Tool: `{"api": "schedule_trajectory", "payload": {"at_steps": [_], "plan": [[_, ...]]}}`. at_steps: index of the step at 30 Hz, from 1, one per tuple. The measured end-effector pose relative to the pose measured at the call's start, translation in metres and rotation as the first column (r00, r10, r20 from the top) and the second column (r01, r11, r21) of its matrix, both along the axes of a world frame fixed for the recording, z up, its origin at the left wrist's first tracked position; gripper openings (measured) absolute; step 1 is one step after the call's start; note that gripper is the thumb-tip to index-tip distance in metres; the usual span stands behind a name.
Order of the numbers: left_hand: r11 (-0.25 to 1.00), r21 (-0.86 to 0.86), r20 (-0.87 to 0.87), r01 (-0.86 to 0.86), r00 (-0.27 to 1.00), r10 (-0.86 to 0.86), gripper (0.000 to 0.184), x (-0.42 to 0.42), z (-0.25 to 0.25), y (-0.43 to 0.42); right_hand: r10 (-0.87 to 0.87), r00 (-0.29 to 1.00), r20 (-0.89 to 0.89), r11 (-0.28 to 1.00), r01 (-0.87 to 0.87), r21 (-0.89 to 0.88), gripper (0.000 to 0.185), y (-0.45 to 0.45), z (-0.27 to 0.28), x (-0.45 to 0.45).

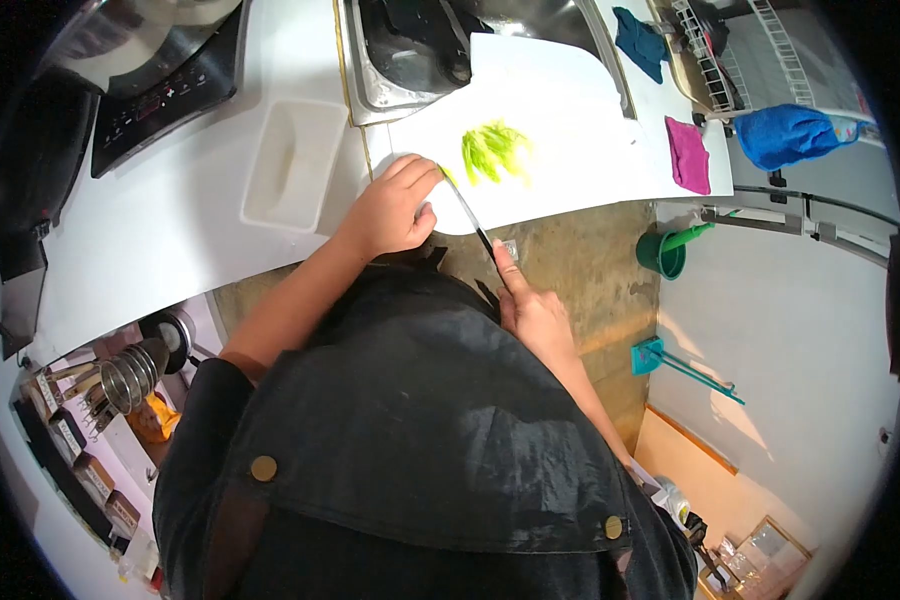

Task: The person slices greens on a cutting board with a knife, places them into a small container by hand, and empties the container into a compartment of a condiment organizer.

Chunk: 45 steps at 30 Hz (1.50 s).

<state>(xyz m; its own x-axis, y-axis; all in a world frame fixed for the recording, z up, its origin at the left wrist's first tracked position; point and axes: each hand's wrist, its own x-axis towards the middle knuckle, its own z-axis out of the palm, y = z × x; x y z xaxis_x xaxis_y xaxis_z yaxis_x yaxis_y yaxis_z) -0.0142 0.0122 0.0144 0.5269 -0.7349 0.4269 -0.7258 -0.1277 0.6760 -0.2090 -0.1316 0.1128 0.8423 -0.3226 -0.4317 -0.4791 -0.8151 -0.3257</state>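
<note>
My right hand (537, 318) grips a kitchen knife (467, 212) by its dark handle, index finger stretched along the top. The blade slants up and left, its tip beside the fingertips of my left hand (398, 207). That left hand is closed at the near left edge of a white cutting board (560, 100). A sliver of green vegetable shows at its fingertips; the rest is hidden under the fingers. To the right of the blade, a small heap of cut leafy green vegetable (497, 152) lies on the overexposed board.
A white tray (295, 165) sits left of my left hand. Behind the board is a steel sink (390, 105) with a black item in it. An induction cooker (170, 105) stands at the far left. Teal (640, 45) and pink (687, 155) cloths lie to the right.
</note>
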Motion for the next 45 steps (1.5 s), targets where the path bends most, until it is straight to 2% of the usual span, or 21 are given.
{"api": "schedule_trajectory", "payload": {"at_steps": [7, 10, 13, 15, 16, 19, 21, 29, 31, 36, 45], "plan": [[1.000, -0.016, 0.005, -0.001, 1.000, 0.001, 0.042, 0.001, -0.001, -0.001, -0.007, 1.000, -0.021, 1.000, 0.007, 0.015, 0.066, 0.003, -0.011, 0.023], [1.000, -0.009, -0.015, -0.002, 1.000, 0.002, 0.042, 0.001, 0.004, 0.000, 0.015, 0.998, 0.064, 1.000, -0.014, -0.013, 0.064, 0.005, -0.025, 0.031], [0.999, -0.011, 0.016, -0.031, 0.999, 0.031, 0.040, 0.001, 0.001, -0.002, -0.014, 0.999, 0.042, 1.000, 0.013, 0.018, 0.063, 0.002, -0.020, 0.004], [0.999, -0.024, 0.023, -0.031, 0.999, 0.032, 0.039, 0.002, -0.001, -0.002, -0.044, 0.996, -0.083, 0.999, 0.046, 0.022, 0.063, -0.002, -0.008, -0.018], [0.999, -0.029, 0.032, -0.029, 0.999, 0.029, 0.038, 0.001, -0.001, -0.001, -0.043, 0.995, -0.088, 0.999, 0.045, 0.022, 0.063, -0.004, -0.001, -0.022], [1.000, -0.016, 0.049, -0.024, 0.998, 0.025, 0.037, 0.000, 0.000, -0.001, -0.051, 0.998, -0.046, 0.997, 0.054, 0.056, 0.064, -0.003, 0.011, -0.022], [1.000, -0.010, 0.046, -0.029, 0.999, 0.029, 0.037, 0.000, 0.000, -0.001, -0.015, 0.999, 0.045, 0.998, 0.013, 0.054, 0.064, -0.003, 0.004, -0.009], [0.998, -0.049, 0.017, -0.031, 0.999, 0.032, 0.041, 0.002, 0.002, -0.001, -0.011, 0.999, 0.036, 1.000, 0.011, 0.013, 0.062, -0.003, -0.002, 0.005], [0.999, -0.030, -0.034, -0.017, 0.999, 0.016, 0.042, 0.003, 0.004, 0.001, 0.002, 0.999, 0.047, 1.000, -0.003, 0.013, 0.061, -0.003, 0.001, 0.008], [1.000, -0.014, -0.009, -0.004, 1.000, 0.004, 0.043, 0.006, 0.001, 0.004, 0.012, 0.997, 0.072, 1.000, -0.014, 0.021, 0.060, -0.005, 0.005, 0.007], [1.000, 0.013, 0.013, 0.011, 1.000, -0.012, 0.046, 0.005, 0.002, 0.003, -0.020, 0.999, -0.029, 1.000, 0.020, 0.002, 0.059, -0.001, 0.006, 0.007]]}}
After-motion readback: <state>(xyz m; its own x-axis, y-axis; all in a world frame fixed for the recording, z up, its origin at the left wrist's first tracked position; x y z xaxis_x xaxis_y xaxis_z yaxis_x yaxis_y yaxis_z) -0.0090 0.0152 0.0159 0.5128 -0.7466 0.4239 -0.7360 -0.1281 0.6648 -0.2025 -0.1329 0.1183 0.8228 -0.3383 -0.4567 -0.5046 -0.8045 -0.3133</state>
